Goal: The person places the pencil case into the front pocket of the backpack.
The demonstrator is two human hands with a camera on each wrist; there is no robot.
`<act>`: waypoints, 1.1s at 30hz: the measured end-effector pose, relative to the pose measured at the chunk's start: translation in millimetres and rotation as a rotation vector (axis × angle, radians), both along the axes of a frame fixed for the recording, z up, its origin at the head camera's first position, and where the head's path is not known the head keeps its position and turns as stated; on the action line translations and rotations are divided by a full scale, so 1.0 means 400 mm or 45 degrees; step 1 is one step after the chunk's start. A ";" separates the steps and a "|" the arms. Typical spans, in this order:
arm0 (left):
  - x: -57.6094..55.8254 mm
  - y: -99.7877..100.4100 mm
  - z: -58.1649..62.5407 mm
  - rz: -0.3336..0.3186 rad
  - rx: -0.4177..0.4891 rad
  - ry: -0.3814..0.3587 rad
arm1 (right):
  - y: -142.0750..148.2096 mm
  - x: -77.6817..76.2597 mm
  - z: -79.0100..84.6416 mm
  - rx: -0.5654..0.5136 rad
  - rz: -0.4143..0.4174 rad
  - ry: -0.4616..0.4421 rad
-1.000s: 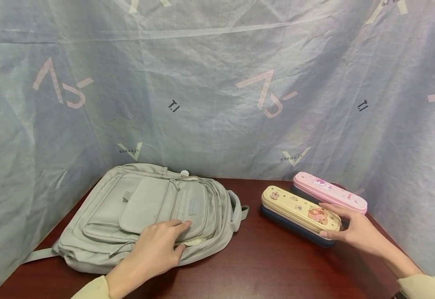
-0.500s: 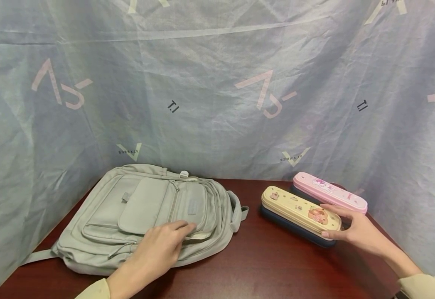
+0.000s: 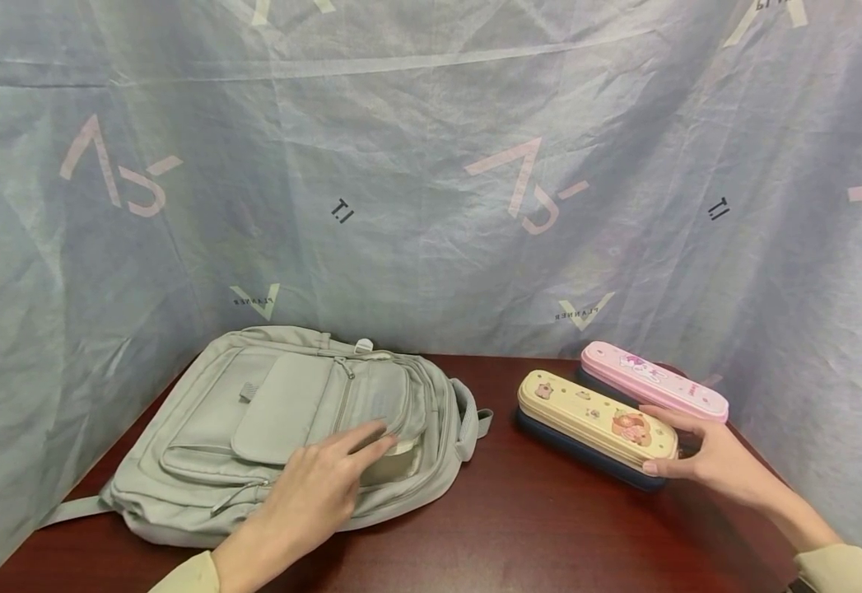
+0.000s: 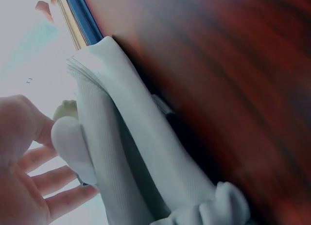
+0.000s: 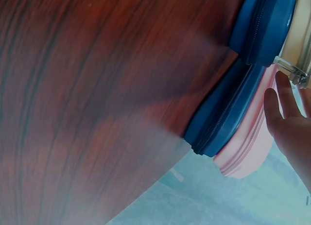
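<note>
1. Cloth (image 3: 408,263): we see it hanging, printed, along the far side and both flanks.
2. Table (image 3: 505,527): we note a dark red-brown surface below the cloth.
3. Backpack (image 3: 282,412): we find it lying flat at left, handle toward the right.
4. Yellow pencil case (image 3: 586,412): we locate it at right on the table, navy lower part underneath.
5. Pink pencil case (image 3: 653,380): we locate it beyond the yellow one, farther right.
6. Right hand (image 3: 712,457): we observe thumb and fingers gripping the yellow case's near-right end.
7. Left hand (image 3: 319,486): we observe fingers apart over the backpack's gaping pocket (image 3: 393,469); we cannot tell whether they pinch its edge.
</note>
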State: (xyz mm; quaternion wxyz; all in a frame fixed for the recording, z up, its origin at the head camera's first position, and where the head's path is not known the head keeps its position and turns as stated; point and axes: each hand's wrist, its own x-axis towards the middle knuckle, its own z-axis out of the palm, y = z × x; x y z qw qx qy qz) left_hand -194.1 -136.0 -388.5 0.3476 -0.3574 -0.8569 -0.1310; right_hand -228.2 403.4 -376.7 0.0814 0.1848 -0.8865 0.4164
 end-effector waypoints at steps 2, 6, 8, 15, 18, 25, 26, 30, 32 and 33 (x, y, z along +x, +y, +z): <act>0.000 0.001 -0.001 0.000 0.003 0.001 | 0.000 0.000 -0.001 -0.002 0.001 -0.005; 0.000 0.001 -0.001 -0.003 0.003 0.024 | -0.001 -0.001 -0.003 -0.001 0.004 -0.014; 0.000 0.000 0.001 -0.010 0.007 0.035 | -0.001 -0.001 -0.004 -0.007 0.007 -0.025; 0.004 0.000 0.011 0.074 -0.030 -0.029 | 0.002 -0.002 -0.005 -0.016 0.002 -0.050; 0.007 -0.001 0.017 0.184 -0.090 -0.112 | 0.002 -0.001 -0.004 -0.010 0.001 -0.053; 0.007 -0.008 0.030 0.308 -0.191 -0.233 | 0.003 -0.001 -0.003 0.026 -0.006 -0.039; 0.005 -0.009 0.032 0.303 -0.200 -0.235 | 0.003 -0.001 -0.003 0.025 -0.004 -0.039; -0.003 -0.011 0.035 0.284 -0.216 -0.252 | 0.003 -0.004 -0.005 0.029 -0.011 -0.037; -0.006 -0.010 0.037 0.283 -0.219 -0.259 | 0.002 -0.005 -0.005 0.035 -0.017 -0.035; -0.007 -0.009 0.039 0.283 -0.221 -0.259 | 0.002 -0.005 -0.005 0.038 -0.025 -0.034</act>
